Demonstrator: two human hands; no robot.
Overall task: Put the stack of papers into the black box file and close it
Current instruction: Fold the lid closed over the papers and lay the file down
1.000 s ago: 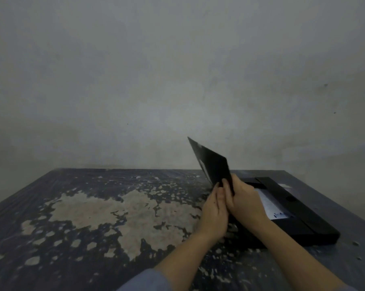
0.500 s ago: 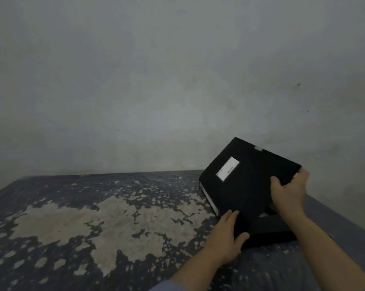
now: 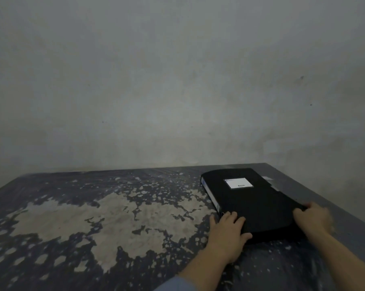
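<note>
The black box file [image 3: 253,202] lies flat and closed on the right part of the table, with a white label [image 3: 238,183] on its lid. No papers show; whatever is inside is hidden by the lid. My left hand [image 3: 227,234] rests palm down on the file's near left corner, fingers spread over the lid. At the near right corner, my right hand [image 3: 313,219] curls its fingers over the lid's edge.
The dark table [image 3: 106,217] has a large worn pale patch left of the file. Its right edge [image 3: 316,192] runs close beside the file. A bare grey wall [image 3: 177,80] stands right behind the table's far edge.
The raised lid has swung down onto the box, so the file is now closed and flat. My right hand followed the lid's edge down; my left hand moved onto the near left corner.
</note>
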